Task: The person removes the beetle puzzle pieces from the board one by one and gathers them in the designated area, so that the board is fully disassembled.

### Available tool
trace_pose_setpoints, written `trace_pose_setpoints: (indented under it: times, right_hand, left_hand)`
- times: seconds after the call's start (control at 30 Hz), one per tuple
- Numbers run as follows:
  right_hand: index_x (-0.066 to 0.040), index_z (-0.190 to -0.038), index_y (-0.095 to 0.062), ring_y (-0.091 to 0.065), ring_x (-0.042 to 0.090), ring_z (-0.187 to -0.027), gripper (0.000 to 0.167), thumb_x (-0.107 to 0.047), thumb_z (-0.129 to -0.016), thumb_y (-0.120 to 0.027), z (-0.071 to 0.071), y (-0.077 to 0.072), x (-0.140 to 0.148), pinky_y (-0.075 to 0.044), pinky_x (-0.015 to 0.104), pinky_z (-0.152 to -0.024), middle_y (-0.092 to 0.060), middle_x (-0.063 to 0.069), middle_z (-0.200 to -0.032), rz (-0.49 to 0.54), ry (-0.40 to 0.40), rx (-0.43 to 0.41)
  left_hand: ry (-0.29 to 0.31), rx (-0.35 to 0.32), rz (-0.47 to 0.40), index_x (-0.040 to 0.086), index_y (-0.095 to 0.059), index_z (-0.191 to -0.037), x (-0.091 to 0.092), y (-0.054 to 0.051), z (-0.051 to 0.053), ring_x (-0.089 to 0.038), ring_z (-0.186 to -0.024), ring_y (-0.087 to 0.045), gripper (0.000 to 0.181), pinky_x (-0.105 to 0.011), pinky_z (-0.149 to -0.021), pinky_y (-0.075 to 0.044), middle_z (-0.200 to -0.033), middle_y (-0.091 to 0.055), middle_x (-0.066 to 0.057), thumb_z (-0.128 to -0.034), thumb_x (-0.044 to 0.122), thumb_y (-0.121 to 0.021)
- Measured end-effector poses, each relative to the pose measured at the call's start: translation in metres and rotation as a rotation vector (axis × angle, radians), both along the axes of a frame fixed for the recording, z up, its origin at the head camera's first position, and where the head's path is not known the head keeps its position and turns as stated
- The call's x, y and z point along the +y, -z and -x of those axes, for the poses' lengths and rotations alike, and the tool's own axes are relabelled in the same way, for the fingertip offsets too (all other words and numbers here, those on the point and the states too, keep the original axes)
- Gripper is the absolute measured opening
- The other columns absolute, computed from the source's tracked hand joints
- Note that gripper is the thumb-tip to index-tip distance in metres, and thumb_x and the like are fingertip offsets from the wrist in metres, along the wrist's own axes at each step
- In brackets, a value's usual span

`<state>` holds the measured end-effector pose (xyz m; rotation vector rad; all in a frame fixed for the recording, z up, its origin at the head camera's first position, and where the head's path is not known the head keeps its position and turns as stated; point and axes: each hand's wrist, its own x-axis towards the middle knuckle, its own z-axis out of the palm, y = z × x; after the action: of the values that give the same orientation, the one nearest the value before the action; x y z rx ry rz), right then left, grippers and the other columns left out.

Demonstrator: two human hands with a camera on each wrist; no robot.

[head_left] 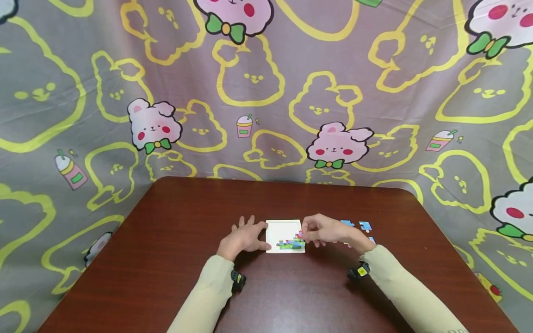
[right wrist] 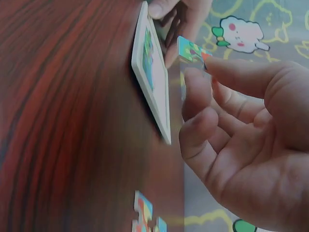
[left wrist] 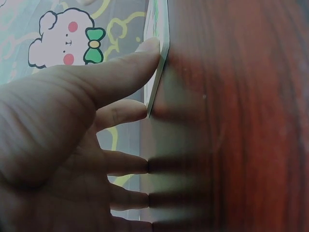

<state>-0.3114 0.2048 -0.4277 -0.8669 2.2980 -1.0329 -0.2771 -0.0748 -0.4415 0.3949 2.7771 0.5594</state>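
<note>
A white puzzle tray (head_left: 279, 230) lies on the table, with several joined, colorful jigsaw pieces (head_left: 287, 245) along its lower right part. At the tray's left side is my left hand (head_left: 243, 237), fingers spread. Its thumb (left wrist: 133, 67) rests on the tray's edge and the index finger touches near a corner; the other fingertips rest on the table. My right hand (head_left: 326, 229) is by the tray's right edge. Between thumb and fingers it pinches a green, blue and red jigsaw piece (right wrist: 190, 50), held above the table and tilted.
Loose blue jigsaw pieces (head_left: 365, 226) lie on the dark red-brown table (head_left: 200, 208), to the right and partly hidden behind the right forearm. Some pieces (right wrist: 143, 209) also show low in the right wrist view. A patterned curtain (head_left: 250, 152) hangs behind the table.
</note>
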Motion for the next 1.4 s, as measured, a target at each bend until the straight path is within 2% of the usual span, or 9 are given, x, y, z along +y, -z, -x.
trace_pose_setpoints:
  times: [0.17, 0.27, 0.5, 0.67, 0.83, 1.1, 1.23, 1.4]
  right_hand:
    - [-0.008, -0.09, -0.06, -0.064, 0.03, -0.058, 0.012, -0.018, -0.096, -0.064, 0.0, -0.003, 0.015, -0.052, 0.042, -0.05, -0.069, 0.02, -0.081, -0.025, 0.004, 0.005]
    - [-0.008, -0.09, -0.06, -0.065, 0.028, -0.059, 0.013, -0.019, -0.094, -0.066, 0.0, -0.002, 0.025, -0.054, 0.043, -0.052, -0.07, 0.017, -0.079, -0.04, 0.018, 0.008]
    - [-0.005, -0.089, -0.058, -0.065, 0.025, -0.056, 0.012, -0.013, -0.094, -0.065, -0.003, 0.001, 0.043, -0.055, 0.039, -0.051, -0.069, 0.015, -0.076, -0.071, 0.015, -0.002]
    - [-0.007, -0.087, -0.059, -0.064, 0.024, -0.054, 0.013, -0.016, -0.093, -0.067, -0.007, 0.004, 0.051, -0.051, 0.035, -0.047, -0.068, 0.013, -0.071, -0.114, 0.019, 0.016]
    - [-0.003, -0.089, -0.059, -0.064, 0.025, -0.053, 0.011, -0.011, -0.093, -0.066, -0.011, 0.008, 0.06, -0.051, 0.033, -0.048, -0.067, 0.014, -0.073, -0.091, 0.01, -0.01]
    - [0.003, -0.092, -0.06, -0.055, 0.013, -0.048, 0.005, -0.001, -0.091, -0.062, -0.02, 0.013, 0.071, -0.048, 0.025, -0.045, -0.065, 0.016, -0.071, -0.077, -0.005, -0.065]
    - [0.002, -0.09, -0.061, -0.052, 0.01, -0.047, 0.005, -0.003, -0.091, -0.063, -0.022, 0.014, 0.072, -0.046, 0.023, -0.044, -0.063, 0.015, -0.068, -0.098, -0.004, -0.071]
    - [-0.001, -0.084, -0.056, -0.048, 0.01, -0.044, 0.016, -0.01, -0.092, -0.067, -0.023, 0.013, 0.069, -0.043, 0.021, -0.043, -0.06, 0.012, -0.064, -0.133, 0.01, -0.038]
  left_hand:
    - [-0.005, -0.002, 0.008, 0.021, -0.046, -0.146, 0.0, -0.001, -0.001, -0.054, -0.147, -0.008, 0.067, -0.068, -0.115, -0.016, -0.161, -0.019, -0.024, -0.0883, 0.046, -0.07]
    - [-0.007, -0.005, 0.014, 0.022, -0.045, -0.146, 0.0, 0.0, -0.001, -0.053, -0.148, -0.008, 0.067, -0.067, -0.115, -0.015, -0.162, -0.019, -0.023, -0.0885, 0.046, -0.069]
    - [-0.008, -0.006, 0.019, 0.022, -0.045, -0.146, -0.001, 0.002, -0.001, -0.053, -0.148, -0.008, 0.067, -0.068, -0.115, -0.016, -0.162, -0.018, -0.023, -0.0882, 0.046, -0.07]
    - [-0.01, -0.003, 0.015, 0.023, -0.045, -0.147, -0.002, 0.003, -0.001, -0.053, -0.148, -0.008, 0.067, -0.068, -0.115, -0.016, -0.162, -0.018, -0.023, -0.0883, 0.047, -0.07]
    - [-0.004, 0.01, 0.0, 0.022, -0.047, -0.145, -0.002, 0.003, -0.002, -0.054, -0.147, -0.008, 0.067, -0.068, -0.114, -0.017, -0.161, -0.02, -0.024, -0.0876, 0.046, -0.071]
    - [-0.002, 0.009, -0.001, 0.022, -0.046, -0.146, -0.004, 0.001, -0.004, -0.053, -0.148, -0.008, 0.067, -0.068, -0.115, -0.016, -0.161, -0.019, -0.024, -0.0882, 0.046, -0.07]
    - [-0.001, 0.01, 0.002, 0.022, -0.046, -0.146, -0.005, 0.001, -0.004, -0.053, -0.148, -0.008, 0.067, -0.067, -0.115, -0.016, -0.161, -0.019, -0.024, -0.0882, 0.046, -0.07]
    - [0.002, 0.006, 0.004, 0.022, -0.045, -0.147, -0.006, 0.002, -0.005, -0.053, -0.148, -0.008, 0.068, -0.067, -0.115, -0.015, -0.162, -0.019, -0.023, -0.0883, 0.046, -0.07]
